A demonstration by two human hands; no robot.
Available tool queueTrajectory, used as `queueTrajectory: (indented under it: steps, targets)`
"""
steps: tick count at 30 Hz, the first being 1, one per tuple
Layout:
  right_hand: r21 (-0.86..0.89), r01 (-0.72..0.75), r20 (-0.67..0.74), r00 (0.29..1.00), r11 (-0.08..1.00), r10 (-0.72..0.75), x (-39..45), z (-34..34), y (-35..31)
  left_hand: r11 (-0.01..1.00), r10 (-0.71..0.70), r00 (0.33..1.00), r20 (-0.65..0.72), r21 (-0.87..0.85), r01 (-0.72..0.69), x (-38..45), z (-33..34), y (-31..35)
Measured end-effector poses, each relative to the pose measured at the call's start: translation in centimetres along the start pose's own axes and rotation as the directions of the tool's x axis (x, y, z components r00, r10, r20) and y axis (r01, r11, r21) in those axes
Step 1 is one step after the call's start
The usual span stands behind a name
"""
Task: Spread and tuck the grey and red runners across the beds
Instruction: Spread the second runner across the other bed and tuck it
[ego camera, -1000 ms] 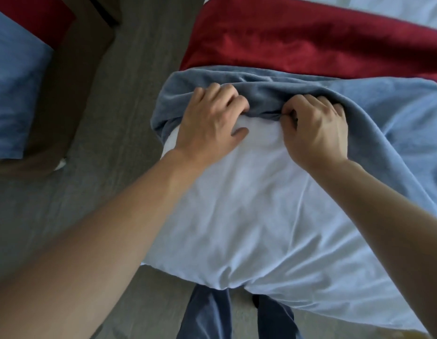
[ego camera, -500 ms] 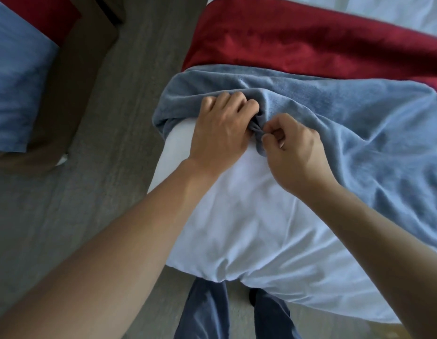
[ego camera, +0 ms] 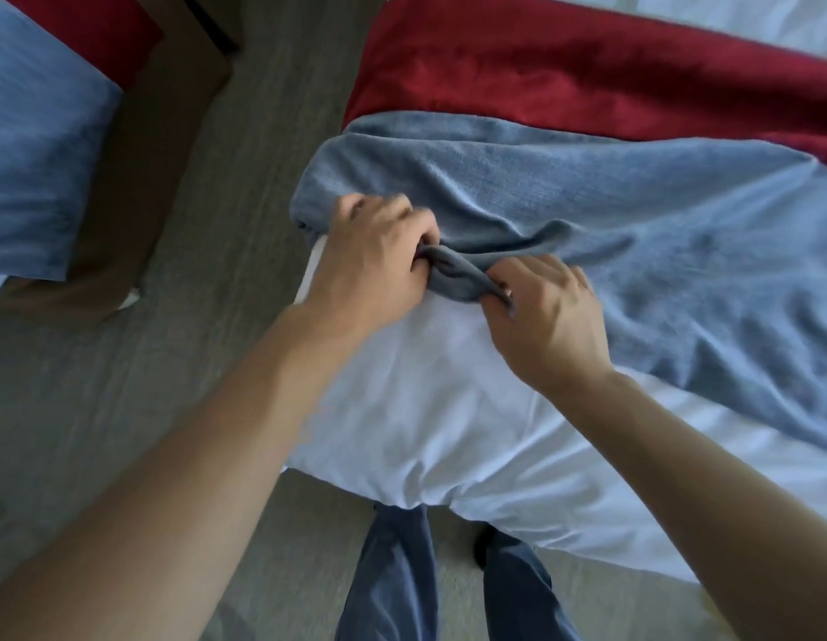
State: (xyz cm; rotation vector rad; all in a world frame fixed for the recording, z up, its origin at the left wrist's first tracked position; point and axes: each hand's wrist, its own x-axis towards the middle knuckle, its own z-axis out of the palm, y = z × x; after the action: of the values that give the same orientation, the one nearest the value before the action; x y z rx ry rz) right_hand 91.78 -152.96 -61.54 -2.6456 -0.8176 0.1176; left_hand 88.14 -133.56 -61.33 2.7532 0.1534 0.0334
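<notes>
- The near edge of the grey runner (ego camera: 564, 210) is bunched and gripped by the left hand (ego camera: 374, 266) and the right hand (ego camera: 548, 316), over the white bed sheet (ego camera: 448, 432).
- The red runner (ego camera: 564, 71) is spread just beyond the grey runner, touching it.
- Grey carpet (ego camera: 124, 386) is seen left of the grey runner; a second bed (ego camera: 36, 155) stands beyond the carpet.

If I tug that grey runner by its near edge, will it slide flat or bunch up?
Likely bunches: the grey runner is limp, already creased, roped between left hand and right hand. Probably light; its nap may drag on the white sheet.
</notes>
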Motion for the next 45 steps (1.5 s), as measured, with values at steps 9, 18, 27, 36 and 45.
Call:
queueTrajectory:
  steps: [9, 18, 27, 36, 45]
  targets:
    - [-0.102, 0.208, 0.092, 0.976, 0.973, -0.199, 0.4, 1.8, -2.0, 0.977, -0.086, 0.966, -0.244, -0.211, 0.034, -5.0, 4.3, 2.1]
    - [0.183, -0.175, 0.033, 0.985, 0.967, 0.172, 3.0, 0.5, -1.8, 0.998, -0.047, 0.892, -0.450, 0.015, 0.060, -0.2, 5.9, 2.2]
    - [0.103, -0.108, 0.031, 0.994, 0.989, 0.106, 2.5, -0.8, -1.3, 0.986, -0.103, 0.886, -0.452, 0.070, 0.150, -1.1, 2.9, -1.8]
    - [-0.090, 0.294, 0.004, 0.956, 0.952, -0.295, 3.9, 2.7, -5.3, 0.975, -0.111, 0.892, -0.438, 0.125, 0.182, -4.4, 1.4, -6.4]
    - [-0.064, 0.295, 0.063, 0.955, 0.953, -0.291, 3.4, 4.5, -5.4, 0.953, -0.270, 0.897, -0.351, 0.034, 0.300, -5.3, 1.5, -12.3]
